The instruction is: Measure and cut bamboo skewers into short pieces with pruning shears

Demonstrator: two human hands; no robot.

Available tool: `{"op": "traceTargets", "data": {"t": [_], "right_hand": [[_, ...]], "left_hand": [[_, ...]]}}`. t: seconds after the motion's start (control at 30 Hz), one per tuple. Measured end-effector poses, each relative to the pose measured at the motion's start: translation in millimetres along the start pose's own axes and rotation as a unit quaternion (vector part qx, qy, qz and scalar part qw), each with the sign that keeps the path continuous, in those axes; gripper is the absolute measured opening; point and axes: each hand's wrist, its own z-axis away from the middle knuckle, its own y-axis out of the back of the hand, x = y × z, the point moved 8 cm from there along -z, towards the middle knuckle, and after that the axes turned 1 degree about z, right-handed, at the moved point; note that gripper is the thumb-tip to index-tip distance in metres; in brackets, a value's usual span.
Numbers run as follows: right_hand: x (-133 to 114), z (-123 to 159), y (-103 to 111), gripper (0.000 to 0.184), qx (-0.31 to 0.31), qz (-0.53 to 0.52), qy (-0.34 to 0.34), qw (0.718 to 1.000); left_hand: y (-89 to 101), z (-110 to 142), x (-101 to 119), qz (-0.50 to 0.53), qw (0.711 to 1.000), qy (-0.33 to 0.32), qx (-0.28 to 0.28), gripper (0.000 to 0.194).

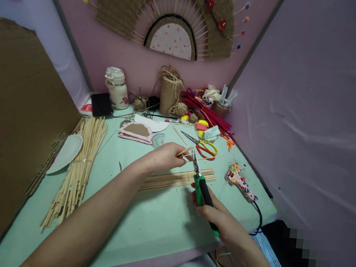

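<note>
My left hand (167,157) is closed on a few thin wooden sticks (185,151), whose ends poke out to the right. My right hand (225,217) wraps round the green-and-black handles of a pair of pliers (203,189). The pliers' metal jaws point up and away from me, right at the ends of the held sticks; whether they grip one is too small to tell. Below my left hand, a flat row of similar thin sticks (173,180) lies on the pale green tabletop (144,226). Scissors (200,145) with red and yellow handles rest just beyond the pliers.
A glue gun (241,182) with a patterned body and black cord lies at right. At left are a tied bundle of sticks (78,166) and a white plate (66,154). A bottle (116,89), twine spool (170,94) and red pipe cleaners (211,113) line the back.
</note>
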Motion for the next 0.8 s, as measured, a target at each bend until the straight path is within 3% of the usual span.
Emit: {"op": "traceTargets", "data": {"t": [0.17,0.33,0.47,0.63,0.8], "right_hand": [[1.2,-6.9,-3.0,0.031,-0.028,0.040,0.027,0.998],[9.4,-9.9,-4.0,0.025,-0.048,0.048,0.012,0.998],[9.4,-11.8,-7.1,0.020,-0.043,0.033,0.009,0.998],[13.3,-16.6,-5.3,0.021,-0.001,-0.083,-0.024,0.996],[16.8,-10.4,9.9,0.025,0.006,-0.066,0.001,0.998]], "left_hand": [[-1.0,-0.5,-5.2,-0.040,0.999,0.032,-0.018,0.037],[-4.6,-3.8,-12.0,-0.089,0.993,0.051,-0.050,0.029],[-6.1,-5.9,-13.9,-0.110,0.991,0.045,-0.060,0.025],[-6.5,-4.9,-16.3,-0.112,0.990,0.048,-0.076,0.026],[-6.1,-4.0,-16.7,-0.145,0.985,0.051,-0.081,0.030]]}}
